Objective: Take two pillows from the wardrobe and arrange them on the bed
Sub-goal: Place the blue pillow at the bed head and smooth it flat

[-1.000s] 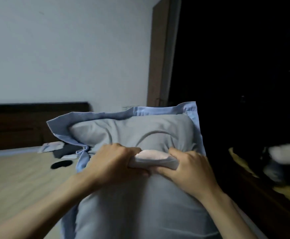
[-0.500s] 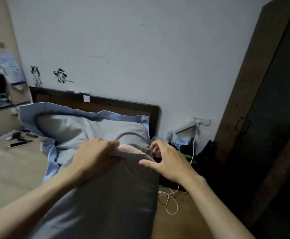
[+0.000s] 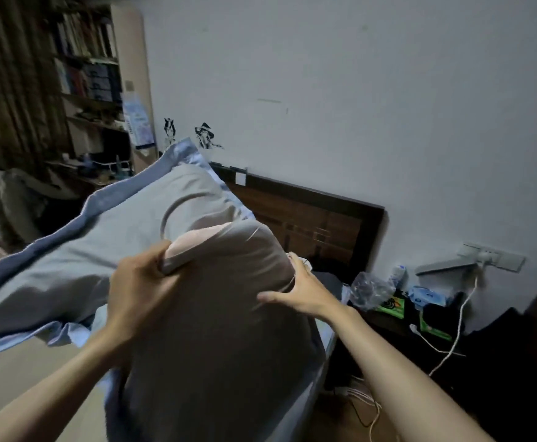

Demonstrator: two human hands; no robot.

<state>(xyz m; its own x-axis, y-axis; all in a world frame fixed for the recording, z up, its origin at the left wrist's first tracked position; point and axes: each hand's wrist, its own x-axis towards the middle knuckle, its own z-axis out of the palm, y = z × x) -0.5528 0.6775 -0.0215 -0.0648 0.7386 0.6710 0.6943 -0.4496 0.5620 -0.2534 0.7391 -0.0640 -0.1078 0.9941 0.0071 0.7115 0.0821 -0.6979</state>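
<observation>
I hold two grey pillows with blue borders in the air over the bed [image 3: 15, 384]. The far pillow [image 3: 126, 237] tilts up toward the wall, and the near pillow [image 3: 216, 346] hangs down in front of me. My left hand [image 3: 139, 288] grips the fabric where the two meet, with a pink inner cushion edge [image 3: 193, 242] showing at its fingers. My right hand [image 3: 302, 288] lies flat with fingers spread against the right side of the near pillow. The dark wooden headboard [image 3: 312, 224] stands behind the pillows.
A low bedside stand [image 3: 404, 307] right of the bed carries a plastic bag, green packets and a white cable running to a wall socket [image 3: 493, 258]. Cables lie on the floor below. A bookshelf [image 3: 91, 68], desk and chair [image 3: 18, 202] stand at the far left.
My view has swung left from the dark wardrobe to the bed and headboard. The pillows have lifted higher and my right hand has let go of the fabric and opened against the pillow's side.
</observation>
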